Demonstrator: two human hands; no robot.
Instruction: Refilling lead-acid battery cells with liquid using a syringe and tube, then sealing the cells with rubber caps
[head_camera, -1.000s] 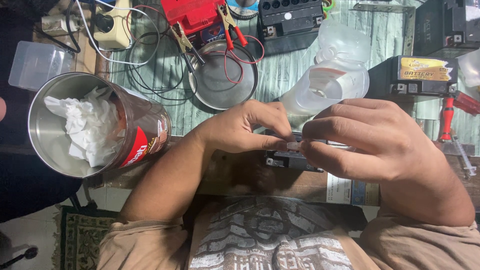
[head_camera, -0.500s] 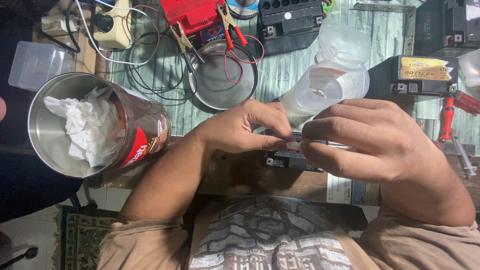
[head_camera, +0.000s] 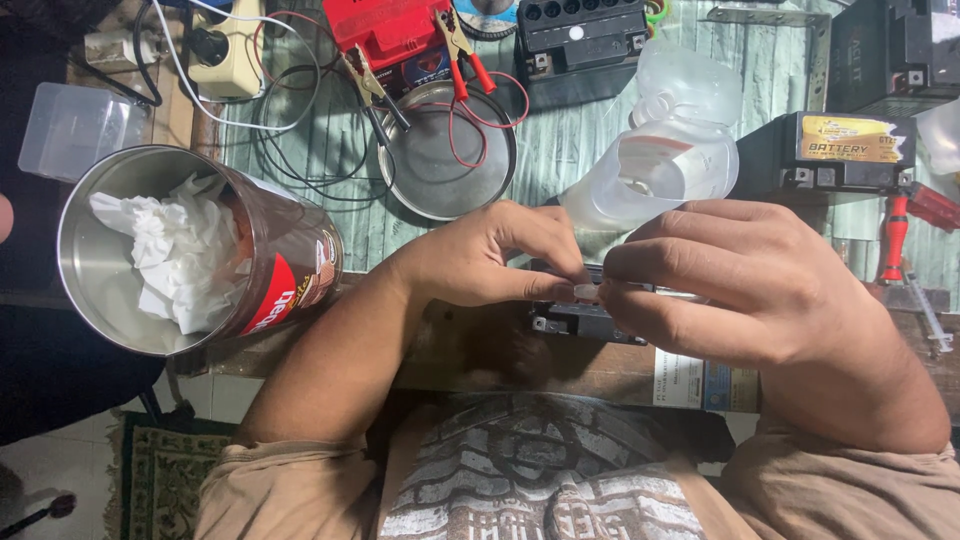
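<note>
at the far left a clear plastic box (head_camera: 70, 128) is cut off by the frame edge, and nothing can be made out inside it. beside it a metal tin (head_camera: 190, 255) lies tilted on the bench edge, its mouth turned to the camera; crumpled white tissue (head_camera: 180, 255) is seen inside. above the tin a cream power strip (head_camera: 222, 48) is partly cut off at the top, with cables (head_camera: 300, 150) trailing from it across the green bench (head_camera: 590, 150). a red charger (head_camera: 385, 25) is also cropped at the top; its clamps (head_camera: 465, 45) hang over a round metal dish (head_camera: 445, 160), which looks empty apart from a red wire crossing it.

at the middle, the left hand (head_camera: 490, 255) is closed in a pinch, thumb and forefinger meeting on a small pale piece (head_camera: 586, 291) that is too small to identify. the right hand (head_camera: 745, 280) is closed on the same piece from the other side, fingertips touching those of the left. under both hands a small black battery (head_camera: 585, 320) sits at the bench's near edge, mostly hidden by the fingers.

behind the hands a clear plastic jug (head_camera: 665, 165) lies on its side; its contents cannot be told. a black battery case (head_camera: 580, 35) is cropped at the top. at the right a second battery (head_camera: 850, 150) with a yellow label stands, and a red-handled tool (head_camera: 893, 235) is half hidden by the right hand.
</note>
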